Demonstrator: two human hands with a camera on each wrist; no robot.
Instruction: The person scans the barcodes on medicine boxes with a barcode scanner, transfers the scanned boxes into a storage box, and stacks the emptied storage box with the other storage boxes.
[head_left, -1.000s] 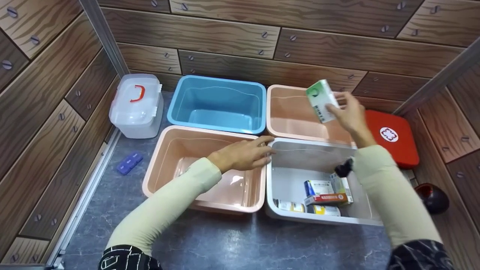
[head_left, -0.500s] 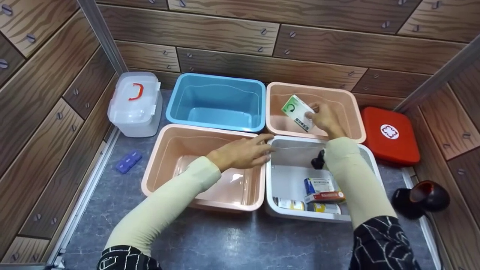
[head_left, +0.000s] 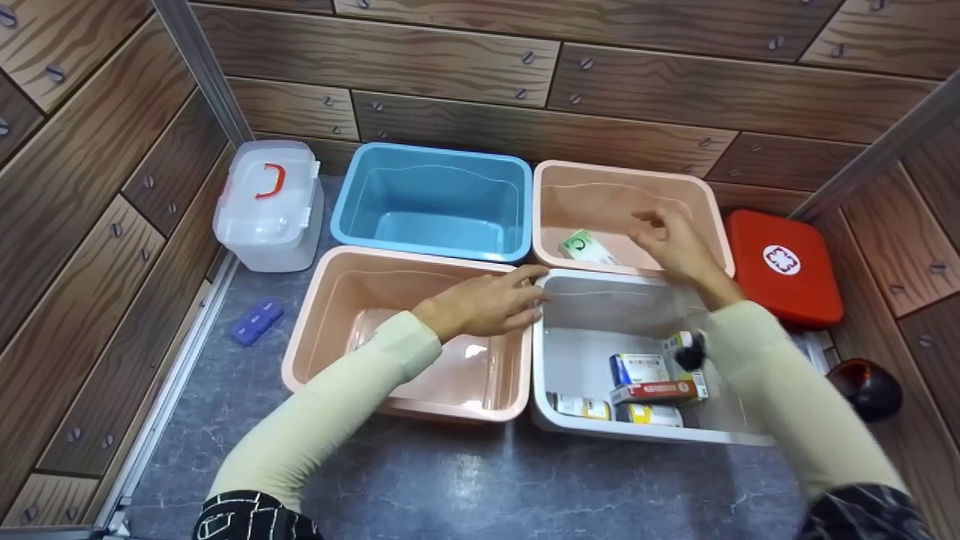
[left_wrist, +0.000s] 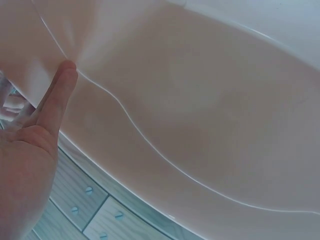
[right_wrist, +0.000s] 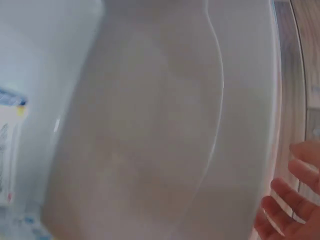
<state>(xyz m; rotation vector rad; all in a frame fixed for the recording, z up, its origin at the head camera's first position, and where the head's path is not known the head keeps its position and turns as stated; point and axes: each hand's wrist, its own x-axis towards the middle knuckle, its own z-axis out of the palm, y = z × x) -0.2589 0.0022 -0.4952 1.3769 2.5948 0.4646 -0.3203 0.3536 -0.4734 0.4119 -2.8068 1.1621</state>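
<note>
A green-and-white medicine box (head_left: 586, 247) lies on the floor of the back right peach bin (head_left: 626, 169). My right hand (head_left: 675, 244) hangs over that bin's front right, fingers relaxed with nothing in them; the right wrist view shows the fingers (right_wrist: 286, 202) spread. My left hand (head_left: 480, 304) rests on the adjoining rims of the front peach bin (head_left: 300, 330) and the white bin (head_left: 551, 424). In the left wrist view the thumb (left_wrist: 59, 97) lies straight against the peach wall. Several medicine boxes, among them a red one (head_left: 652, 391), and two bottles (head_left: 581, 406) are in the white bin.
Beside the peach bins stands a blue bin (head_left: 435, 255) at the back. A clear lidded box (head_left: 268, 217) with a red handle and a purple pill organizer (head_left: 256, 321) are at left. At right are a red first-aid case (head_left: 787, 292) and a black round object (head_left: 866, 390).
My right hand carried the green-and-white medicine box down into the back right peach bin, let go of it, and has drawn back to the right. My left hand has stayed put.
</note>
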